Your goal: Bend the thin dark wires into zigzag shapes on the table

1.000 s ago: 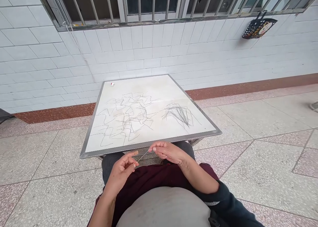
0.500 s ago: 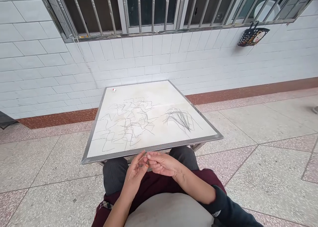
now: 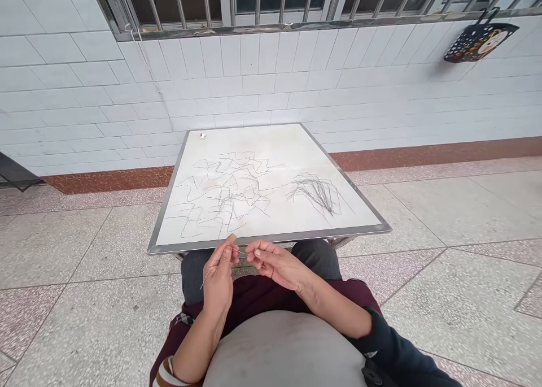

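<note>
A thin wire [image 3: 242, 253] runs across the small gap between my two hands, just in front of the table's near edge. My left hand [image 3: 218, 277] pinches it between thumb and fingers, and a loose end hangs out on the left side. A tan covering shows at one left fingertip. My right hand [image 3: 277, 264] grips the wire's other end with thumb and forefinger, the remaining fingers loosely curled. Beyond the hands, bent wires [image 3: 231, 198] lie scattered on the white table [image 3: 275, 229]. Straighter dark wires [image 3: 317, 194] form a bundle at its right.
A small red and white object [image 3: 202, 136] sits at the table's far left corner. The table has a grey metal rim and reaches a white tiled wall [image 3: 254, 82]. A dotted bag [image 3: 480, 41] hangs from the window bars at right. My knees are under the near edge.
My left hand has turned and closed its thumb and fingers on the wire, moving a little left. The hands are slightly farther apart. The camera view has shifted.
</note>
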A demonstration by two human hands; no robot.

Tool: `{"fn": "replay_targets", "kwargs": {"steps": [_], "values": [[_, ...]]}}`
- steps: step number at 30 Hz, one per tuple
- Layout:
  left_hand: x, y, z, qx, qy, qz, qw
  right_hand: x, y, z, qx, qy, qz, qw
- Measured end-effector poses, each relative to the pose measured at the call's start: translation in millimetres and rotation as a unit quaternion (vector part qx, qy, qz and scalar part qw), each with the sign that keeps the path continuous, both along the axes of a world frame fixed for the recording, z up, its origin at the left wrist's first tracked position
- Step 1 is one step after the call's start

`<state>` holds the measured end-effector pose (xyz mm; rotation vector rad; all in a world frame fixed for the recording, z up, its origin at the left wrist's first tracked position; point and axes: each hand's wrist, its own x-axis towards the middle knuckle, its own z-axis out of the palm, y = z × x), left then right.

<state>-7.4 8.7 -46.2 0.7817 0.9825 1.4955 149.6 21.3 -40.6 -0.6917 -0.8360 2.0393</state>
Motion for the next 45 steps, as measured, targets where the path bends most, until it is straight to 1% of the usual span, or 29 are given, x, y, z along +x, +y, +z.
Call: {"fn": "replay_targets", "kwargs": {"steps": [2,4,10,11,13,15,17,20,26,31,37,42,45], "values": [[-3.3,3.1,1.9,-0.002,-0.034,0.026,0.999,-2.2,-2.2,0.2,0.035,-0.008,-0.019,0.999],[-4.7,5.2,3.6,0.002,-0.042,0.049,0.998,-6.0,-4.9,1.4,0.065,-0.014,-0.038,0.997],[-0.6,4.4,9.2,0.034,0.024,0.113,0.993,-18.9,-9.8,5.2,0.101,-0.037,-0.151,0.983],[0.4,3.6,10.4,0.036,0.023,0.117,0.992,-20.2,-9.7,5.0,0.109,-0.047,-0.169,0.979],[2.5,2.1,12.9,0.030,-0.009,0.117,0.993,-21.7,-8.9,3.8,0.132,-0.070,-0.201,0.968],[5.3,0.8,14.9,0.012,-0.055,0.102,0.993,-22.5,-8.3,2.3,0.158,-0.098,-0.226,0.956],[8.4,-0.3,15.8,-0.007,-0.087,0.080,0.993,-22.6,-8.1,1.1,0.181,-0.125,-0.238,0.946],[11.0,-0.9,15.3,-0.024,-0.101,0.057,0.993,-22.2,-8.1,-0.5,0.200,-0.146,-0.230,0.941],[7.7,-0.6,11.7,-0.019,-0.098,0.071,0.993,-21.6,-4.7,-6.2,0.156,-0.127,-0.227,0.953],[9.5,-1.3,9.8,-0.042,-0.104,0.061,0.992,-22.1,-3.7,-7.5,0.157,-0.129,-0.238,0.950],[11.8,-3.2,9.4,-0.059,-0.068,0.055,0.994,-22.5,-4.8,-10.0,0.172,-0.153,-0.217,0.949],[6.6,-3.9,5.3,-0.050,-0.027,0.056,0.997,-19.4,-4.7,-14.0,0.189,-0.181,-0.193,0.946],[3.6,-3.4,3.8,-0.059,-0.012,0.044,0.997,-17.1,-5.5,-14.8,0.207,-0.198,-0.181,0.941]]}}
